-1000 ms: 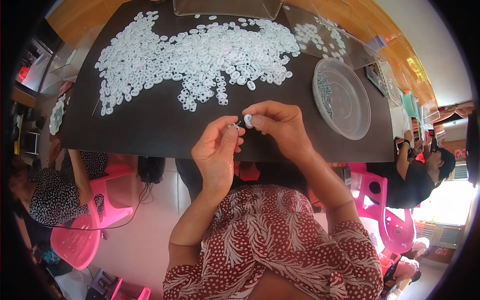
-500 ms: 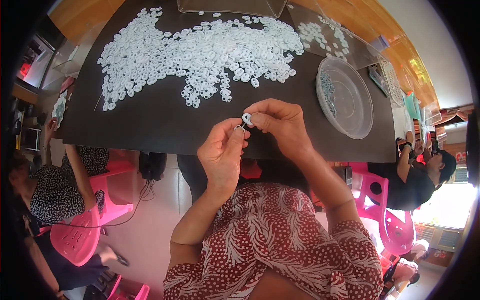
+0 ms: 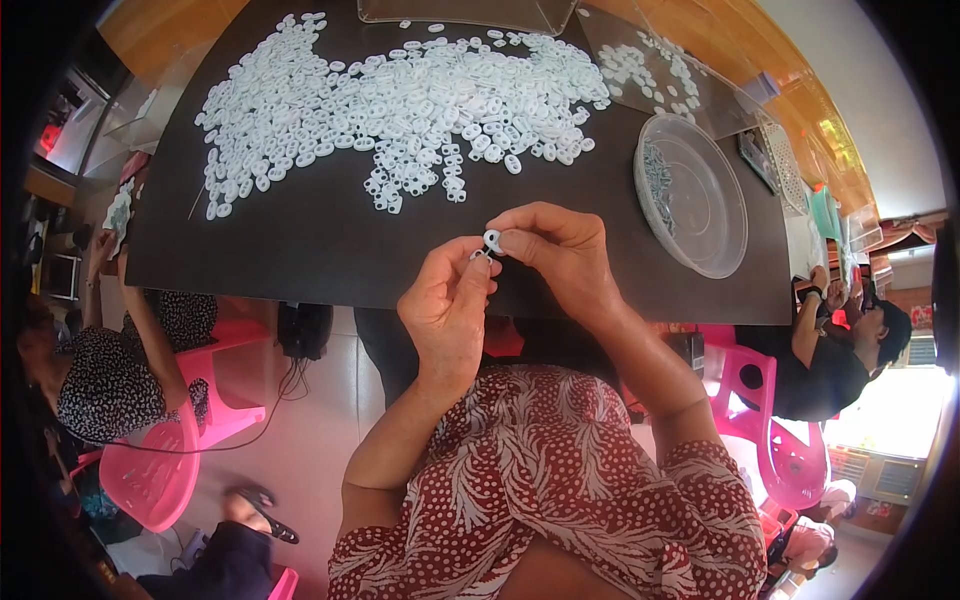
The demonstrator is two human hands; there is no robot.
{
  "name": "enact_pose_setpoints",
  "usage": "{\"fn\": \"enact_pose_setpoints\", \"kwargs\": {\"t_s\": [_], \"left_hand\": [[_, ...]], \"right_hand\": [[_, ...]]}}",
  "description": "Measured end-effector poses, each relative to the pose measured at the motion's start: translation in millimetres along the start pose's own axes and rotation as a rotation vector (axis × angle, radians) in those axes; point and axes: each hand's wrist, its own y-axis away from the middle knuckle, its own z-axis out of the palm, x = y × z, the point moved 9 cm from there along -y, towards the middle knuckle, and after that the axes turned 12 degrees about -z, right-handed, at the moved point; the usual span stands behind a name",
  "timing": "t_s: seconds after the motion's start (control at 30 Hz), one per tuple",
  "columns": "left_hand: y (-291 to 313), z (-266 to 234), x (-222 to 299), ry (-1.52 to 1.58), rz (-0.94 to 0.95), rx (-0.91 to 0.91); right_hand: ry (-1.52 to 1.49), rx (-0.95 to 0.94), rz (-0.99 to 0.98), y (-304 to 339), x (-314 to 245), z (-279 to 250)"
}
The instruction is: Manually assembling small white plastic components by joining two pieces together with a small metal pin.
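Above the near edge of the dark table, my left hand (image 3: 445,315) pinches a small white plastic piece (image 3: 480,256) between thumb and fingers. My right hand (image 3: 562,255) grips a white oval piece with a hole (image 3: 493,240) by thumb and forefinger. Both pieces meet between the fingertips; a thin link seems to run between them, but it is too small to make out. A wide heap of similar white oval pieces (image 3: 400,95) covers the far half of the table. Beyond my right hand stands a clear round tub (image 3: 715,205) with small grey metal parts (image 3: 657,180) along its left side.
A clear tray (image 3: 470,12) lies at the far edge. More white pieces (image 3: 630,68) are scattered on a transparent sheet at the far right. A thin stick (image 3: 195,203) lies left of the heap. Other people sit at both sides on pink chairs (image 3: 165,470).
My hands stay almost in place, the right-hand piece tilting slightly against the left one. At lower left, another person's leg and sandalled foot have shifted across the floor.
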Motion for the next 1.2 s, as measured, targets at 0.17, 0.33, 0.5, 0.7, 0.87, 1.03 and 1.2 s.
{"fn": "enact_pose_setpoints", "kwargs": {"t_s": [0.17,0.33,0.5,0.7,0.87,1.03,1.2], "left_hand": [[1,2,2,0.054,0.036,-0.014],[0,4,-2,0.038,0.048,-0.037],[0,6,-3,0.058,0.027,-0.036],[-1,6,-5,0.165,0.0,-0.048],[-4,4,-6,0.209,0.041,-0.016],[-5,4,-5,0.262,0.006,0.0],[-2,5,-5,0.343,-0.045,0.032]], "right_hand": [[0.073,-0.005,-0.032,1,-3,-1],[0.114,-0.024,-0.054,4,-5,1],[0.192,-0.019,-0.143,8,-12,3],[0.24,-0.027,-0.232,11,-21,5],[0.392,-0.023,-0.325,16,-29,7],[0.509,-0.022,-0.41,19,-40,11],[0.657,-0.031,-0.535,21,-48,15]]}}
